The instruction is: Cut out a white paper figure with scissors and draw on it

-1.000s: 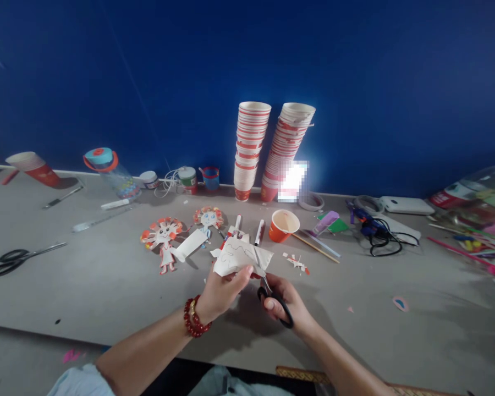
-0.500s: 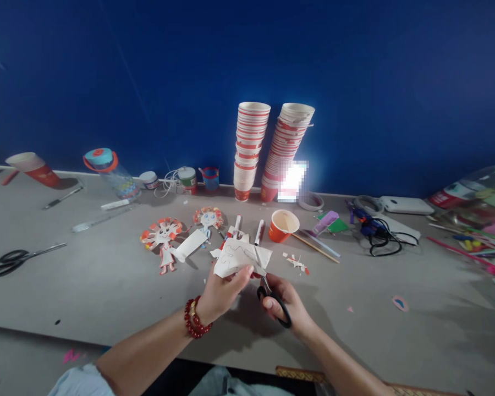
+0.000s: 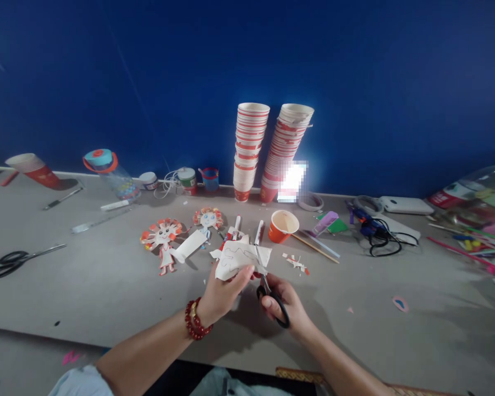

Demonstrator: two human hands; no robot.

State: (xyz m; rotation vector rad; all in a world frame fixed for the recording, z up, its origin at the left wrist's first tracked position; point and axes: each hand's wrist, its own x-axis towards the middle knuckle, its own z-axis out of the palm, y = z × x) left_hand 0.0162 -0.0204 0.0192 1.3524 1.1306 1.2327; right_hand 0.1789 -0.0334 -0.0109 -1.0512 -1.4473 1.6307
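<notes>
My left hand (image 3: 227, 291), with red bead bracelets at the wrist, pinches a piece of white paper (image 3: 236, 258) that carries a drawn outline. In my right hand (image 3: 286, 302) are black-handled scissors (image 3: 281, 312). Their blades lie across the right part of the paper, near my left thumb. Two cut-out paper figures (image 3: 165, 242) with orange-and-white fringed heads lie to the left of the paper, beside a blank white strip (image 3: 191, 246). Behind the paper are a marker (image 3: 259, 232) and an orange paper cup (image 3: 284, 226). Small paper scraps (image 3: 297, 263) sit to the right.
Two tall stacks of paper cups (image 3: 251, 151) stand against the blue wall. Another pair of scissors (image 3: 18, 259) lies at the far left, near a clear bottle (image 3: 113, 173). A glue gun (image 3: 367, 223) with a black cord and a pile of coloured craft sticks (image 3: 474, 247) are on the right.
The paper and both hands have shifted only very slightly. The scissors stay on the paper's right part; the table things look the same.
</notes>
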